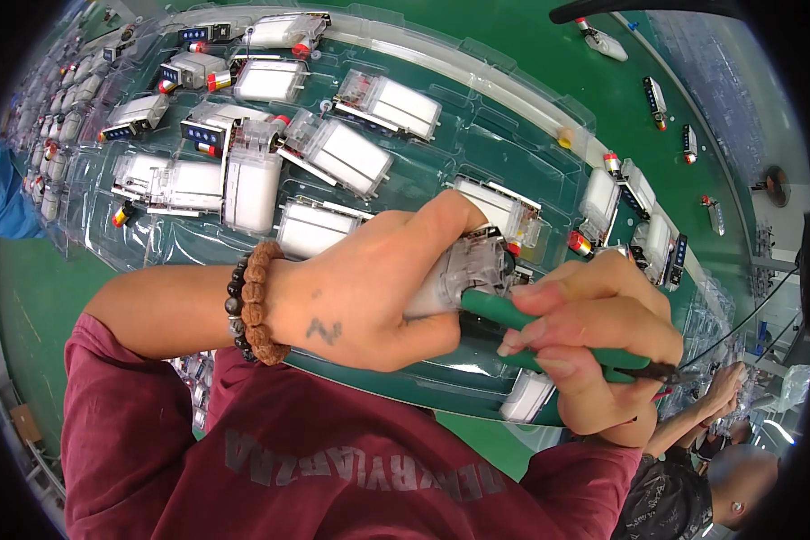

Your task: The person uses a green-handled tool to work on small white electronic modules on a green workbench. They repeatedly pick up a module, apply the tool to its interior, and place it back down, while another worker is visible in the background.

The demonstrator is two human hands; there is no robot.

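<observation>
My left hand (360, 288), wearing bead bracelets, is closed round a small white device with a clear plastic end (472, 270). That clear end points right, toward my other hand. My right hand (603, 333) grips a pair of green-handled pliers (499, 310). The handle ends lie close to the clear end; I cannot tell whether they touch it. The dark jaws (662, 373) stick out on the far right, away from the device. My fingers hide the middle of the pliers.
Several similar white devices (252, 184) with red-and-yellow cylindrical parts lie about in clear plastic trays (522, 144) on a green surface. More stand crowded at the far left. Along a green strip (549, 54) at the back lie a few devices. A co-worker (693, 486) sits at lower right.
</observation>
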